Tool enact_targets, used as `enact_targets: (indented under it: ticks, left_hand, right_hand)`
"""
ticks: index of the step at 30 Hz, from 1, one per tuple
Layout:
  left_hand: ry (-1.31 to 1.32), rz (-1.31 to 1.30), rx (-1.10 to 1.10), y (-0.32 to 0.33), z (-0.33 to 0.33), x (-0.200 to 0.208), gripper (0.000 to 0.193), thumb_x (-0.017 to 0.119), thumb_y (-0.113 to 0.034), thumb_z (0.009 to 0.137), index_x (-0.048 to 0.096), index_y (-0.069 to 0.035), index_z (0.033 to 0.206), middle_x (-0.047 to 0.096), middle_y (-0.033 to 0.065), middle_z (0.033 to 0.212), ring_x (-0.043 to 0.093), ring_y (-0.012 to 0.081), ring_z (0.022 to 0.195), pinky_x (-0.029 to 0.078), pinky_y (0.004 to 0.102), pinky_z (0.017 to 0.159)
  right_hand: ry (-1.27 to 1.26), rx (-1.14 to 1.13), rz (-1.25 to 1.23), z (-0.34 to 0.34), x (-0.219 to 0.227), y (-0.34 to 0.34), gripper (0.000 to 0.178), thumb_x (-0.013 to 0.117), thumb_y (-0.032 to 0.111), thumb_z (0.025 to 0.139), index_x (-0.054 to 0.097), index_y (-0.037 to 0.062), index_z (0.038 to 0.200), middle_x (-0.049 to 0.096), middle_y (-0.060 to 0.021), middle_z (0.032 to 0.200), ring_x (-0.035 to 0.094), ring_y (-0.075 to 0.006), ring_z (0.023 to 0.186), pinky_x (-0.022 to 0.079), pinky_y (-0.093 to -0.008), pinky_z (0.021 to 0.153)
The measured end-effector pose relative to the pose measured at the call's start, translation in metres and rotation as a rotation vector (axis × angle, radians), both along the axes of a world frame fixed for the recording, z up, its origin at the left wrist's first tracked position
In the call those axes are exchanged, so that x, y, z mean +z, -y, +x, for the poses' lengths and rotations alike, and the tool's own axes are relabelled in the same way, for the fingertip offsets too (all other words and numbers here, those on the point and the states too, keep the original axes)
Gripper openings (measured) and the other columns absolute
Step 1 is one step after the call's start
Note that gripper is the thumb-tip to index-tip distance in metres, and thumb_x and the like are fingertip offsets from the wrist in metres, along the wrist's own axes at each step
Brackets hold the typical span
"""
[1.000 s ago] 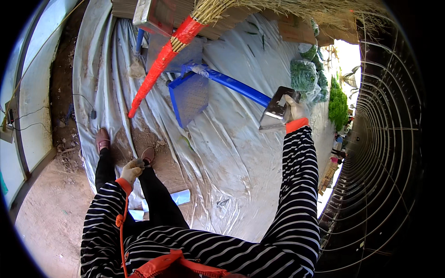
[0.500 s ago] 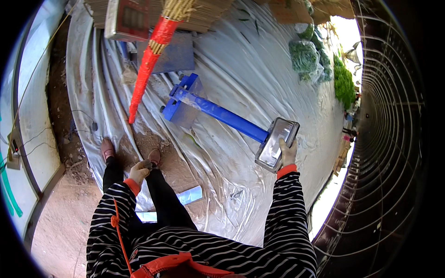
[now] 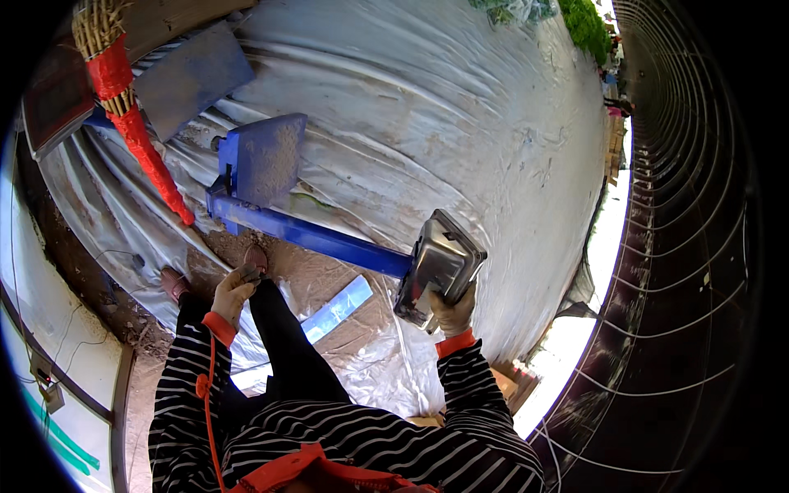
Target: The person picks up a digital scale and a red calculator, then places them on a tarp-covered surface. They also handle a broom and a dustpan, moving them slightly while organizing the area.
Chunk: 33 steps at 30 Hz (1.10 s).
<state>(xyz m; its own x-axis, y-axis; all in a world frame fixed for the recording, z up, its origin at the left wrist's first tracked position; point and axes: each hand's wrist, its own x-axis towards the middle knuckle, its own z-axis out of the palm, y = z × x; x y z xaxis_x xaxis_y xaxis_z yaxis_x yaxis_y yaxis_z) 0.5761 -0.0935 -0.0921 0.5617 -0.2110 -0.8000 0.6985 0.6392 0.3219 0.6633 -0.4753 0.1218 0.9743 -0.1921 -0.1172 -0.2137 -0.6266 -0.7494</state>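
My right hand [image 3: 454, 312] is closed on the near edge of a shiny metal box [image 3: 441, 259], which sits tilted just ahead and to the left of my palm. From the box, a blue post [image 3: 329, 238] runs away leftward to a blue plate [image 3: 267, 156] tipped up on edge, well left and ahead of that hand.

My left hand [image 3: 234, 294] has its fingers drawn narrowly together; I cannot tell whether they pinch anything. Just beyond it is one of my shoes [image 3: 256, 260], and to its right, between my hands, lies a light-blue strip [image 3: 337, 308]. Ahead and left of my left hand, the red-wrapped handle [image 3: 148, 164] of a bundle of stalks slants down. Silvery sheeting [image 3: 509, 123] spreads ahead of both hands, and leafy greens [image 3: 585, 29] show far ahead and right of my right hand.
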Motion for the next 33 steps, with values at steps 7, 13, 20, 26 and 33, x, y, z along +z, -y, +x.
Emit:
enact_targets:
  ticks: [7, 13, 20, 26, 33]
  left_hand:
    - [0.257, 0.115, -0.42, 0.029, 0.038, 0.033, 0.029, 0.052, -0.004, 0.092, 0.057, 0.004, 0.12, 0.063, 0.0072, 0.099, 0.06, 0.0131, 0.086, 0.05, 0.0245, 0.079]
    - [0.404, 0.138, -0.47, 0.047, 0.081, 0.089, 0.031, 0.045, -0.004, 0.095, 0.053, 0.003, 0.125, 0.061, 0.0057, 0.096, 0.057, 0.0116, 0.087, 0.047, 0.025, 0.083]
    - [0.886, 0.409, -0.254, 0.044, 0.115, 0.096, 0.036, 0.055, 0.006, 0.083, 0.058, -0.001, 0.118, 0.061, 0.011, 0.107, 0.062, 0.0219, 0.097, 0.05, 0.0309, 0.086]
    - [1.017, 0.881, -0.249, 0.038, 0.165, 0.094, 0.021, 0.063, -0.01, 0.084, 0.063, -0.005, 0.104, 0.062, 0.0095, 0.089, 0.064, 0.0259, 0.073, 0.052, 0.0328, 0.062]
    - [0.887, 0.885, -0.301, 0.029, 0.201, 0.074, 0.023, 0.057, -0.029, 0.088, 0.063, -0.01, 0.101, 0.062, 0.0063, 0.083, 0.064, 0.0259, 0.069, 0.052, 0.0371, 0.063]
  right_hand:
    - [-0.203, 0.188, -0.095, -0.02, 0.002, 0.014, 0.069, 0.08, 0.015, 0.063, 0.048, -0.0019, 0.122, 0.062, -0.0131, 0.107, 0.064, -0.0196, 0.092, 0.052, -0.0319, 0.078]
    - [-0.252, 0.305, -0.06, 0.033, 0.017, -0.015, 0.062, 0.081, 0.016, 0.062, 0.053, -0.003, 0.114, 0.065, -0.012, 0.101, 0.066, -0.0189, 0.085, 0.054, -0.0317, 0.073]
    - [-0.248, 0.239, -0.046, 0.123, 0.023, -0.043, 0.039, 0.068, 0.007, 0.07, 0.057, -0.0019, 0.106, 0.065, -0.0064, 0.094, 0.062, -0.0132, 0.08, 0.05, -0.0274, 0.072]
    - [-0.201, 0.253, 0.061, 0.176, 0.017, -0.093, 0.042, 0.064, 0.004, 0.072, 0.055, -0.0016, 0.112, 0.062, -0.0057, 0.102, 0.06, -0.0134, 0.085, 0.048, -0.0264, 0.078]
    - [-0.235, 0.363, 0.105, 0.189, 0.01, -0.147, 0.06, 0.067, 0.017, 0.077, 0.042, -0.0051, 0.127, 0.059, -0.0119, 0.108, 0.062, -0.0202, 0.091, 0.053, -0.031, 0.079]
